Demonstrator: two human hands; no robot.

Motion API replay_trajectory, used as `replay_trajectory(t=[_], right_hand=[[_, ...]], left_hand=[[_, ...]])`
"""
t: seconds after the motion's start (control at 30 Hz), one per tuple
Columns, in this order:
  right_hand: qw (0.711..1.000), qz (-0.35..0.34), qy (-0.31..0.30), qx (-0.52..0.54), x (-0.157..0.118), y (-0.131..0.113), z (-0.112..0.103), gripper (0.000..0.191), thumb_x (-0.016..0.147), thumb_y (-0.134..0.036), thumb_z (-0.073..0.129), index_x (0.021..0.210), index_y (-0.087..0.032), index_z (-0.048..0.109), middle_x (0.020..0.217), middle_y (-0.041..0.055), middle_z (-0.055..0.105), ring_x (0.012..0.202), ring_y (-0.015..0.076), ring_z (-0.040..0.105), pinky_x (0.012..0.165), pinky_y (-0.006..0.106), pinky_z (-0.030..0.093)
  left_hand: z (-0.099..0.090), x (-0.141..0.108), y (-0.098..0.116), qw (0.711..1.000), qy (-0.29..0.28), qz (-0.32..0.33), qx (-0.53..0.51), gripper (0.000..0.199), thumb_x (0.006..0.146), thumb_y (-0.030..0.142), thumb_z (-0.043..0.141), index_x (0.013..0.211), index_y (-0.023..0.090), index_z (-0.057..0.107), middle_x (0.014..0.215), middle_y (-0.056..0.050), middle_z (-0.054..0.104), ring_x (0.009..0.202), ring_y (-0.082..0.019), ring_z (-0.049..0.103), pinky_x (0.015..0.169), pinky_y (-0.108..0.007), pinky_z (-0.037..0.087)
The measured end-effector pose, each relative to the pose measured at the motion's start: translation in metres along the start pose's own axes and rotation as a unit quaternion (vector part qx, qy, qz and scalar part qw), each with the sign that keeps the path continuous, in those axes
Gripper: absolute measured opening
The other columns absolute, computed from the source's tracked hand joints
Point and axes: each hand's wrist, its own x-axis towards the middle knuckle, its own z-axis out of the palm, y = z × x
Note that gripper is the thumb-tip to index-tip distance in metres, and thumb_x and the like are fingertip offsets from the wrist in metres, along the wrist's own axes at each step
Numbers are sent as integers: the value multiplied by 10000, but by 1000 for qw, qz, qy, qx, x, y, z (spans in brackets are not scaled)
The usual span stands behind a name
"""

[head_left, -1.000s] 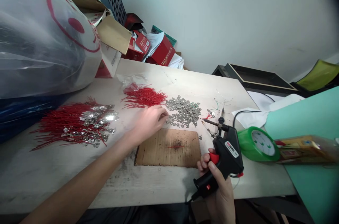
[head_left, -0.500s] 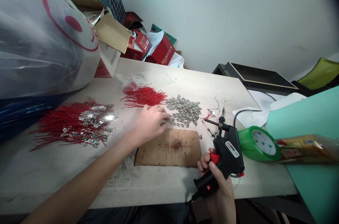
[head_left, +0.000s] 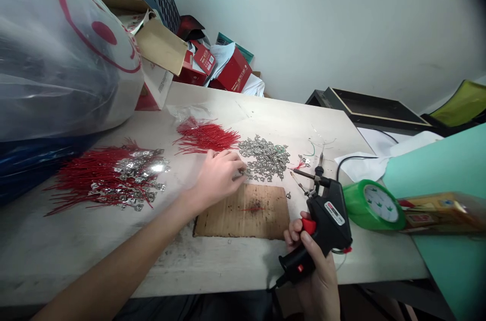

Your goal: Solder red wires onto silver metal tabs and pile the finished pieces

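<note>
My left hand (head_left: 220,177), its fingers curled together, is at the left edge of a pile of small silver metal tabs (head_left: 267,158); a bit of metal shows at its fingertips. My right hand (head_left: 313,260) is wrapped round a black soldering gun (head_left: 328,219) with a red trigger, its tip pointing up and left. A scorched cardboard piece (head_left: 228,217) lies between the hands, with a thin red wire (head_left: 253,209) on it. Behind my left hand is a bundle of red wires (head_left: 208,137). More red wires with metal tabs (head_left: 110,176) lie at the left.
A large plastic bag (head_left: 68,57) and an open carton (head_left: 161,45) stand at the left. Red boxes (head_left: 235,70) are against the wall. A green tape roll (head_left: 374,204) lies right of the soldering gun, with a black cable (head_left: 351,158) behind it.
Hardly anything differs. My left hand has shifted very slightly beside the metal tabs, while my right hand keeps hold of the soldering gun.
</note>
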Motion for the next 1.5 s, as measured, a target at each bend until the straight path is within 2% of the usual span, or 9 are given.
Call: replay_trajectory(t=[0.37, 0.67, 0.9, 1.1, 1.17, 1.23, 1.33, 1.4, 1.5], right_hand=[[1000, -3, -22, 5, 6, 7, -15, 464, 834, -265, 804, 1272, -269, 652, 923, 8, 602, 798, 117, 551, 729, 236, 503], [1000, 1, -17, 6, 5, 3, -8, 478, 829, -267, 807, 1276, -276, 640, 908, 5, 605, 804, 121, 550, 762, 251, 502], [1000, -6, -5, -10, 0, 0, 3, 458, 820, -279, 802, 1248, -284, 637, 891, -7, 590, 786, 122, 536, 765, 268, 489], [1000, -4, 4, 3, 0, 1, 2, 427, 810, -260, 802, 1211, -269, 657, 893, 0, 580, 781, 128, 530, 752, 280, 498], [1000, -4, 4, 6, 0, 1, 2, 423, 817, -256, 796, 1216, -267, 657, 899, 2, 583, 785, 128, 532, 765, 279, 502], [1000, -3, -1, 6, 0, 0, 2, 400, 830, -260, 786, 1209, -272, 656, 903, -1, 586, 792, 123, 533, 776, 272, 501], [1000, -1, -8, 1, -1, 0, 1, 376, 846, -276, 777, 1201, -277, 653, 907, -3, 587, 801, 121, 529, 781, 268, 496], [1000, -1, -6, -3, 0, 0, 1, 380, 849, -287, 777, 1208, -273, 652, 907, -1, 589, 805, 125, 529, 783, 275, 496], [1000, -3, -10, -13, 1, 1, -2, 403, 846, -300, 785, 1224, -279, 647, 907, -2, 596, 797, 125, 533, 762, 278, 495]], left_hand=[[3, -1, 2, 1000, 4, 7, -1, 160, 965, 270, 622, 945, 256, 780, 1019, -2, 753, 990, -236, 616, 824, -406, 285], [5, 2, 3, 1000, 4, -10, -15, 193, 974, 236, 594, 910, 255, 774, 1007, -5, 759, 993, -237, 614, 848, -416, 297], [6, 1, 4, 998, -6, -35, -58, 196, 964, 180, 590, 1060, 240, 749, 1064, -27, 746, 1070, -255, 626, 886, -423, 320], [6, 3, 3, 990, -29, -40, -131, 206, 966, 167, 568, 966, 254, 754, 1019, -7, 746, 1040, -229, 630, 910, -409, 356], [5, 3, 3, 985, -36, -38, -165, 177, 969, 190, 567, 966, 244, 736, 991, -2, 746, 965, -199, 640, 869, -367, 402], [1, 3, 4, 979, -39, -34, -200, 177, 992, 233, 543, 1060, 235, 705, 997, -9, 742, 878, -166, 639, 791, -316, 448], [-5, 1, 9, 956, -47, -21, -289, 270, 1030, 284, 481, 1238, 238, 647, 1150, -38, 722, 933, -161, 641, 799, -305, 499], [-10, -1, 13, 934, -60, -7, -353, 275, 1039, 303, 469, 1229, 247, 660, 1209, -37, 704, 1022, -171, 633, 873, -328, 504], [-13, -4, 21, 909, -71, -8, -410, 218, 1017, 324, 532, 1117, 241, 707, 1081, -23, 722, 946, -166, 622, 829, -322, 492]])
